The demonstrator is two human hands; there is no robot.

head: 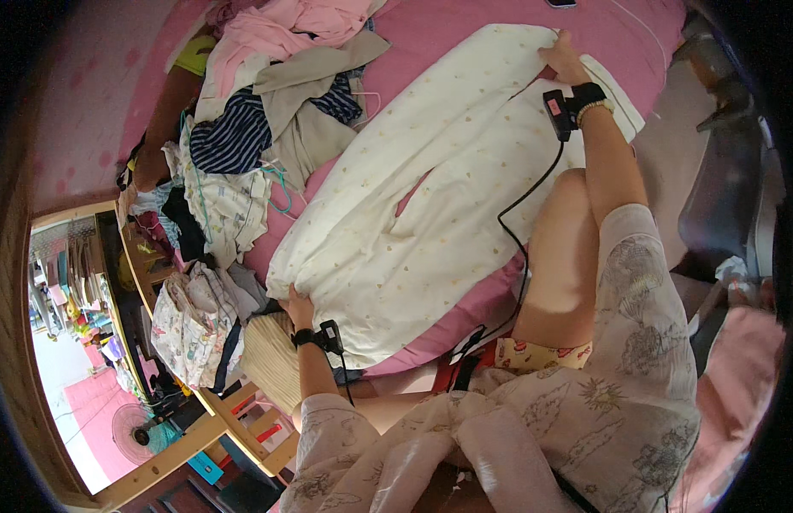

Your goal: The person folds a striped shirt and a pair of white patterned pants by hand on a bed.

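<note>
A cream cloth garment (383,224) with small gold heart prints, apparently a pair of trousers, lies spread across a pink bed sheet (435,45). At its near left end, my left hand (299,309) pinches the edge. My right hand (564,59) grips the far right end, close to a folded-looking cuff (614,96). Pink sheet shows through a gap between the two long halves and through a slit near the middle. Some creases run along the cloth. Both my wrists carry black straps with small cabled devices.
Heaped clothes (294,109) and hangers lie on the left, with a folded printed stack (197,320) nearer me. A black cable (521,237) crosses the garment. A wooden bed frame (242,442) borders the lower left; a fan (140,436) stands beyond. A phone (561,2) lies at the top.
</note>
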